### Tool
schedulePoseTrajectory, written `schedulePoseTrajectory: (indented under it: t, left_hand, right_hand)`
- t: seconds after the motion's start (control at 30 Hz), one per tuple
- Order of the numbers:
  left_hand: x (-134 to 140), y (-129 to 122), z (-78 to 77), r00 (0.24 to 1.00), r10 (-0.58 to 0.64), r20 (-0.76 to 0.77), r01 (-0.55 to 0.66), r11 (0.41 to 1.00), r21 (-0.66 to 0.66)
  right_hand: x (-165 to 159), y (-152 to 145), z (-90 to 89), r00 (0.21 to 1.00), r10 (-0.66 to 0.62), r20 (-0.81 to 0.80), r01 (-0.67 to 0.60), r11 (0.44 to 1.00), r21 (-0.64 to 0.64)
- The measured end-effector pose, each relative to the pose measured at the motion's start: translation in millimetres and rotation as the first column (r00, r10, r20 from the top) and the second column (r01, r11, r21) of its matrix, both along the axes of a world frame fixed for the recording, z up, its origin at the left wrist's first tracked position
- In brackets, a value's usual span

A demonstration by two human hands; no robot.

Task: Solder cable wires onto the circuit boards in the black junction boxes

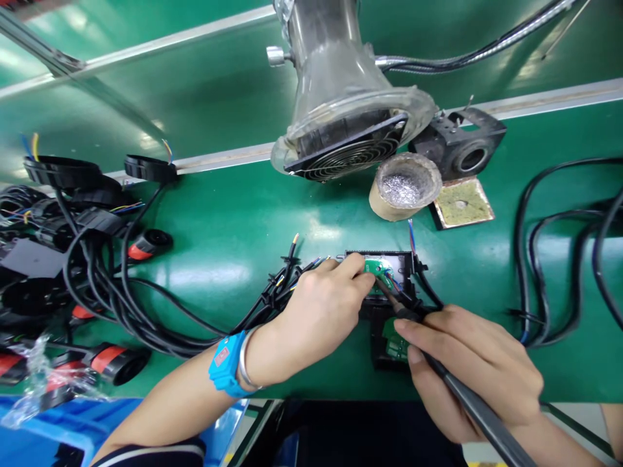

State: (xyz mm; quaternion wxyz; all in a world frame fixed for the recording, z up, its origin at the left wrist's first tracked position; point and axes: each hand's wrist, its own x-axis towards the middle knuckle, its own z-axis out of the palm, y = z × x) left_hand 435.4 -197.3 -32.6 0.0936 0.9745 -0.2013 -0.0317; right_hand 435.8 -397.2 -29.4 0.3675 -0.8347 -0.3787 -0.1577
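Observation:
My right hand grips a soldering iron, its tip pointing up and left onto a small green circuit board. That board sits in an open black plastic case, where thin coloured wires meet it. My left hand reaches over the case's left side with thumb and fingers pinched together at the board; what lies between the fingertips is hidden. Just below, partly under my right hand, is a second black case with a green board in it. A black cable leaves the first case on the right.
A fume extractor hood hangs above the back. Behind my hands stand a cup of solder, a sponge tray and a black iron holder. Black cables with red-banded plugs crowd the left; more cables curve at right.

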Motion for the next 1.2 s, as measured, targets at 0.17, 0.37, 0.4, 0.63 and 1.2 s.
schedulePoseTrajectory:
  t: [0.17, 0.37, 0.4, 0.63, 1.2]
  left_hand:
    - [-1, 0, -0.6, 1.000, 0.004, -0.002, -0.004, 1.000, 0.000]
    - [-1, 1, -0.8, 1.000, 0.017, 0.012, -0.017, 1.000, -0.001]
    - [-1, 1, -0.6, 1.000, 0.021, 0.014, -0.021, 1.000, 0.002]
    - [-1, 0, 1.8, 0.999, 0.039, 0.024, -0.040, 0.999, 0.028]
    - [2, -1, -8.3, 0.998, -0.015, 0.061, 0.016, 1.000, -0.012]
  right_hand:
    - [-4, -2, 0.9, 0.998, -0.042, -0.044, 0.043, 0.999, 0.018]
    - [-6, -1, 0.2, 0.999, -0.038, -0.026, 0.039, 0.999, 0.032]
    - [-6, -1, -0.4, 0.999, -0.038, -0.028, 0.039, 0.999, 0.029]
    - [-7, -2, -0.5, 0.997, -0.073, -0.033, 0.074, 0.996, 0.046]
    - [-4, -2, -2.1, 0.987, -0.007, -0.158, 0.031, 0.989, 0.146]
